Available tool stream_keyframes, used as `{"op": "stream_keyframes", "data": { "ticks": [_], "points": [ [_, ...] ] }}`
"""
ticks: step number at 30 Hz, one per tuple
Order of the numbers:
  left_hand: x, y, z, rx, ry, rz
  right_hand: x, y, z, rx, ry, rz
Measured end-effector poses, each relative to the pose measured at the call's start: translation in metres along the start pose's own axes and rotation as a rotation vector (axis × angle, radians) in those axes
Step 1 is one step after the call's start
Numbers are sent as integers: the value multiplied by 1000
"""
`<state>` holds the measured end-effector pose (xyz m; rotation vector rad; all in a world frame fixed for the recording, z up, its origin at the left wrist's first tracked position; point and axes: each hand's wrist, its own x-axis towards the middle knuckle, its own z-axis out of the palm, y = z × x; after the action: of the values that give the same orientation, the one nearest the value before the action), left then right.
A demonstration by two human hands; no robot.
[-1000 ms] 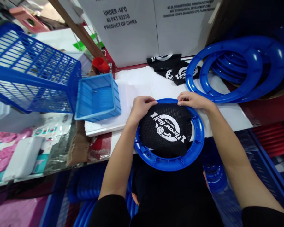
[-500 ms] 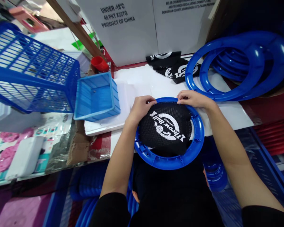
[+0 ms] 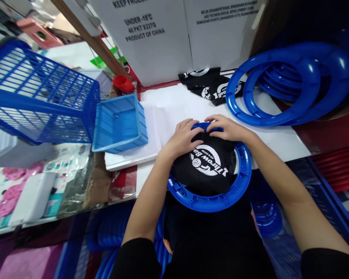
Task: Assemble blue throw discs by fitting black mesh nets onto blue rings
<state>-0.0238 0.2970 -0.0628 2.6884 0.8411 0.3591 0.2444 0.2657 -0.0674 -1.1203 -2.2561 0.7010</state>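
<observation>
A blue plastic ring (image 3: 211, 203) lies at the white work surface's front edge, close against my body. Over its opening is a black mesh cloth (image 3: 203, 180) printed "Throw Ball"; a gap shows at the right side. My left hand (image 3: 186, 138) grips the cloth at the far rim, fingers curled over the edge and thumb on the mesh. Close beside it, my right hand (image 3: 225, 128) holds the same far edge with bent fingers. The fingertips partly cover the rim, so how the cloth sits there is hidden.
More blue rings (image 3: 275, 118) lean at the right, beside several black printed cloths (image 3: 218, 91). At the left stand a light-blue bin (image 3: 119, 145), a blue basket (image 3: 43, 104) and a red cup (image 3: 123, 83). A white carton (image 3: 163, 54) stands behind.
Both hands have come closer together at the ring's far edge. My left hand has moved right and spread further over the cloth; my right has shifted left.
</observation>
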Motion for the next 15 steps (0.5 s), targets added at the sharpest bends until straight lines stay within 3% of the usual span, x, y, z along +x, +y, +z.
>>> {"op": "stream_keyframes", "data": {
  "ticks": [9,15],
  "points": [
    [4,14,-8,27,-59,-89,-2,-1,3,-142,-128,-37],
    [-2,22,-13,15,-153,-30,-1,-14,4,-24,-187,-3]
  ]
}}
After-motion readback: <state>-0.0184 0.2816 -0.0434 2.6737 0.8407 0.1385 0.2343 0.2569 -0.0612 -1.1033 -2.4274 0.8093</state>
